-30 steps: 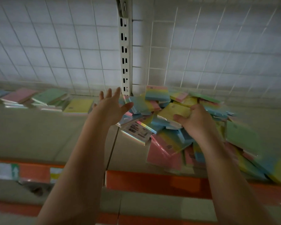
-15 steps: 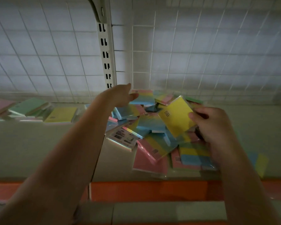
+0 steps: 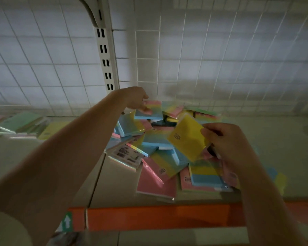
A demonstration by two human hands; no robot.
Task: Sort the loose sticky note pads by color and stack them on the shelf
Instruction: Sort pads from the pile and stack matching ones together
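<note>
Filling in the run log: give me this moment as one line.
right hand: holds yellow pad | left hand: grips rainbow pad atop pile | sorted stacks: far left of shelf

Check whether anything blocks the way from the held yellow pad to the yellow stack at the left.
The left forearm crosses between the yellow pad in the right hand and the yellow stack; nothing else visible does.
</note>
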